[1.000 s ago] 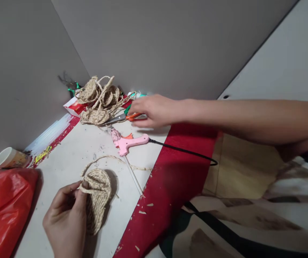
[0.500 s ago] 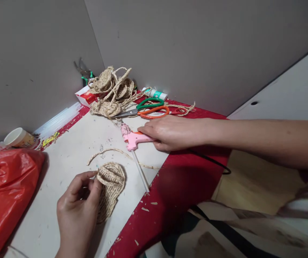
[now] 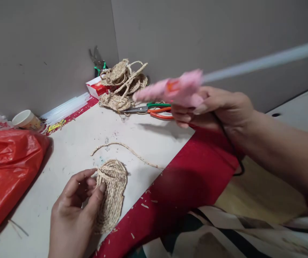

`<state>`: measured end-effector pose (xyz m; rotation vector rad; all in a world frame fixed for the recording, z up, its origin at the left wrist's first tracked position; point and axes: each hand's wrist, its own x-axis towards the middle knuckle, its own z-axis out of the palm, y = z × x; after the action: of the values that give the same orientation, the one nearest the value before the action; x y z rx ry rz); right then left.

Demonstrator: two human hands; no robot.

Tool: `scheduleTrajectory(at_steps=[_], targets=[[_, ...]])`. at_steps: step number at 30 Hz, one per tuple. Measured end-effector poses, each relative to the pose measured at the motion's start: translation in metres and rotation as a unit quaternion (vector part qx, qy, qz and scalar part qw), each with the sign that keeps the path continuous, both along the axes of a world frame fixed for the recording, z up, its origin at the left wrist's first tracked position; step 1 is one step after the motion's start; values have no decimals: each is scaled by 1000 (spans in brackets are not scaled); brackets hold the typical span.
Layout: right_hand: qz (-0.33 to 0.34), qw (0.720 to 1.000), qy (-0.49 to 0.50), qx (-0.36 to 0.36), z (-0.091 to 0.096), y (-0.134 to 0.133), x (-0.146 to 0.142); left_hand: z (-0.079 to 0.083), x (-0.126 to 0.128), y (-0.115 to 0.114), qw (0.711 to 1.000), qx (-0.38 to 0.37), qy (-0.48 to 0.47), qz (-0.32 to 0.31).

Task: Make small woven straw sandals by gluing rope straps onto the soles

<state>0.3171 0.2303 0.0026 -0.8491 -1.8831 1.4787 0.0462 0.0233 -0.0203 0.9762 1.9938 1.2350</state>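
A small slipper-shaped piece of braided straw cord lies on the white board, a strap of cord across its upper end. My left hand pinches its left edge beside that strap, thumb on top. Raised above the board, my right hand is wrapped around the handle of a pink hot glue gun, blurred by motion. Its nozzle points left, and a long clear glue stick sticks out of the back. A loose length of braided cord curves just beyond the straw piece.
Scissors with green and orange handles lie near a heap of straw pieces. Pliers and a red-and-white box are behind. Glue sticks, a paper cup and a red plastic bag line the left.
My right hand has lifted the glue gun off the board and turned it, with its stick now pointing up to the right. My left hand still holds the straw piece, which looks flatter.
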Motion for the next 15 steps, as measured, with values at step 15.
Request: scheduleTrajectory(at_steps=[15], targets=[[139, 982, -124, 17, -5, -24, -65, -7, 2, 6, 968, -54, -234, 66]])
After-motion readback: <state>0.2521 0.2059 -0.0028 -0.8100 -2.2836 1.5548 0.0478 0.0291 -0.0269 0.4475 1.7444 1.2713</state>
